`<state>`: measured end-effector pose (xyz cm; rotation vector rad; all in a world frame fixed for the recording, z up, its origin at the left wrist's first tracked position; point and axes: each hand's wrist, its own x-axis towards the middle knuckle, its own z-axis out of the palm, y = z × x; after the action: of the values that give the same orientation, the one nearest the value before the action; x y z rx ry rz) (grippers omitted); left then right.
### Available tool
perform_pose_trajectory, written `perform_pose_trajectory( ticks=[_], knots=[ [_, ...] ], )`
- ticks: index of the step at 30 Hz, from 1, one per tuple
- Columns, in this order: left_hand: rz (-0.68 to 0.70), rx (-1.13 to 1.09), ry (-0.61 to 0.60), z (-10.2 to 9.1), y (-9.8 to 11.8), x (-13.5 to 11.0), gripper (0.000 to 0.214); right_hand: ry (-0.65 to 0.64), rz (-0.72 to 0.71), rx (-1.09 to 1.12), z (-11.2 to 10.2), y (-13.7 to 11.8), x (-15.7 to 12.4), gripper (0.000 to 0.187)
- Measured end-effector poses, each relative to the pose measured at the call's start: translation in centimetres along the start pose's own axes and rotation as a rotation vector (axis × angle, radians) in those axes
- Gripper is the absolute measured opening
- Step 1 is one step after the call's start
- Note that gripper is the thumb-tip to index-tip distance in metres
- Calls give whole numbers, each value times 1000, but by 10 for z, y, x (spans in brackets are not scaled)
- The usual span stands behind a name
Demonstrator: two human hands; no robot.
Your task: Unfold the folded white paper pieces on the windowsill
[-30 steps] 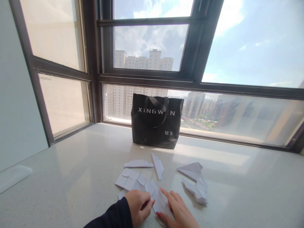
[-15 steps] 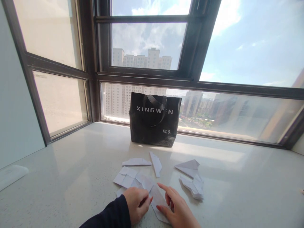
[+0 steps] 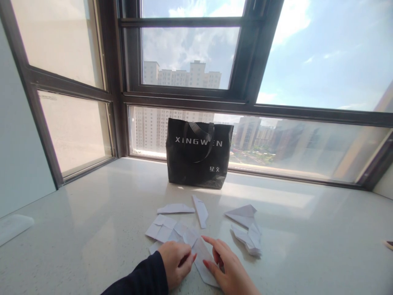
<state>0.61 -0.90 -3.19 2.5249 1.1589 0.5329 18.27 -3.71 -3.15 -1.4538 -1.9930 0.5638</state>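
A folded sheet of white paper lies on the pale counter between my hands. My left hand, in a dark sleeve, is curled, with its thumb and forefinger closed at the sheet's left edge. My right hand holds the right side, forefinger stretched along the upper edge and thumb lower on the paper. Just beyond my left hand are flat folded paper pieces, partly overlapping. Two narrow folded strips, one lying crosswise and one slanted, rest farther back.
To the right lie a pointed folded paper and a layered folded paper. A black tote bag stands upright by the window. A white object sits at the far left, and a small dark-tipped item at the right edge.
The whole view has shifted slightly, so things appear a little farther left. Both hands keep nearly the same places on the paper, and the small item at the right edge shows more.
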Motion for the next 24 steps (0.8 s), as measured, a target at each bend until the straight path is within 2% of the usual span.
perform_pose_trajectory(
  ticks=[16, 24],
  knots=[
    [7, 3, 0, 2, -2, 1, 31, 17, 23, -11, 2, 4, 0, 36],
    [-22, -58, 13, -3, 5, 0, 32, 93, -22, 59, 0, 4, 0, 32]
  ],
)
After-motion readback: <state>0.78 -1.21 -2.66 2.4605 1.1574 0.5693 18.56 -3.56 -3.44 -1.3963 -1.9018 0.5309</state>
